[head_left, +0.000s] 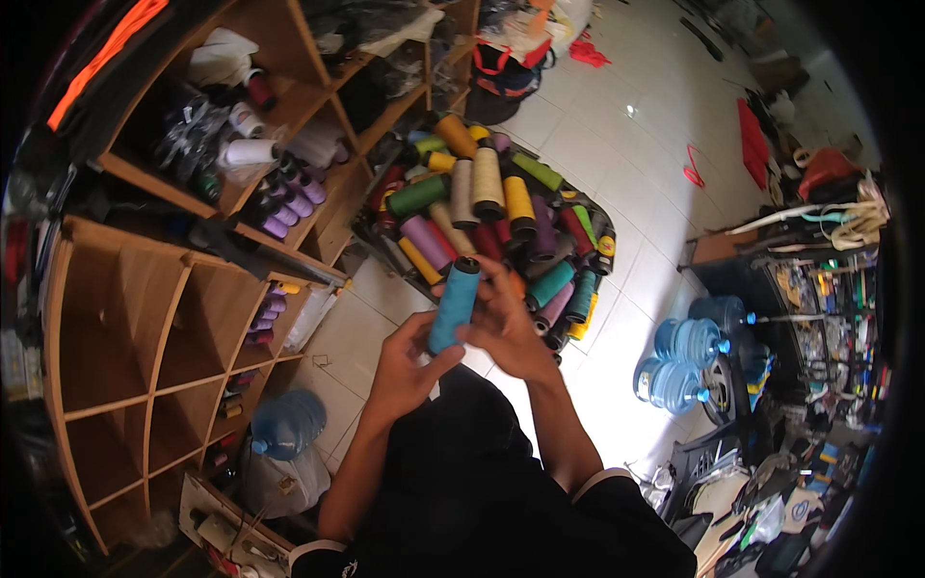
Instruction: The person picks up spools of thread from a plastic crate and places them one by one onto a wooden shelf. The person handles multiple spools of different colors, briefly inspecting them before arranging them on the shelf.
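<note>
Left fingers [442, 364]: grasping the lower part of a blue thread cone [455, 306], bringing the thumb across near its base and curling the rest round its left side, partly out of sight.
Right fingers [482, 337]: resting the thumb beside the cone's lower right edge, bending the others near its upper right side and partly hiding behind; whether gripping firmly or only steadying, cannot tell.
Blue thread cone: leaning slightly right between both hands, pointing its dark core end away from the body, being held above the black-clad lap [453, 424] and off the tiled floor [626, 231].
Cone against fingers: sitting within the left grasp at its lower half, leaving its upper front bare, passing just beside the curved right fingers.
Step in hand: apparently handling this single cone with both hands, perhaps turning or checking it.
Next move: seemingly calling for a secure left hold while resetting the right, and for minding the smooth, rounded body against slipping.
Pile of thread cones [487, 183]: lying just beyond the hands, mixing greens, yellows, purples and reds.
Wooden shelving [149, 393]: standing at the left, holding purple spools [298, 196] in one compartment.
Water jugs [686, 341]: lying well apart at the right.
</note>
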Action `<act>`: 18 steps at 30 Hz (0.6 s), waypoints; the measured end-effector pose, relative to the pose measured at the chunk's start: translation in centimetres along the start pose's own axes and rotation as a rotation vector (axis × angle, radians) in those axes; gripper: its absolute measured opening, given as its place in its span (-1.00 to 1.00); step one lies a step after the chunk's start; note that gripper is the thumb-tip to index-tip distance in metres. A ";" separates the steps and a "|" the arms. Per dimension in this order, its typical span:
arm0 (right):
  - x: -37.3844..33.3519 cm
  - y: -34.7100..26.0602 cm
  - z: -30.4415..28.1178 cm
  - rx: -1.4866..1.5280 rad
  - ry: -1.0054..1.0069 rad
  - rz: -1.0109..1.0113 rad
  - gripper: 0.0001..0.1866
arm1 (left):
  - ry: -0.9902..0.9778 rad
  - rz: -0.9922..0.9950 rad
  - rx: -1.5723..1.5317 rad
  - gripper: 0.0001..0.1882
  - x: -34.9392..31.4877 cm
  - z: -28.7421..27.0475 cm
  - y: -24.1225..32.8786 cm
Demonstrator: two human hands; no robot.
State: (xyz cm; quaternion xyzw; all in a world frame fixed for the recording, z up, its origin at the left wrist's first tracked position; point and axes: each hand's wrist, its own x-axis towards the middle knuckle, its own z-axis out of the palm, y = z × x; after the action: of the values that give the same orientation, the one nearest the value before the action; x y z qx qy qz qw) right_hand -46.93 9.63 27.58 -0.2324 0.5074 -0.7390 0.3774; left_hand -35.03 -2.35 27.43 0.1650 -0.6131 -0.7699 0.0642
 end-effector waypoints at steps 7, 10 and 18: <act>-2.1 3.5 -0.2 -0.480 0.238 -0.007 -0.29 | 0.078 -0.041 0.148 -0.61 -0.3 2.3 -3.6; -2.7 3.6 -1.4 -0.497 0.272 0.093 -0.30 | 0.087 -0.071 0.148 -0.55 -0.1 2.8 -5.0; 5.8 -3.4 -11.4 -0.605 0.538 0.106 -0.33 | 0.143 -0.055 0.184 -0.69 0.9 -1.1 -6.7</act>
State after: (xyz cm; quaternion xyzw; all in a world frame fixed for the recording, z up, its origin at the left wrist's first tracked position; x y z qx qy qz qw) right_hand -59.83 12.24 26.22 -0.1048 0.7937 -0.5705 0.1833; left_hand -34.80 -2.05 20.56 0.2412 -0.6703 -0.6982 0.0713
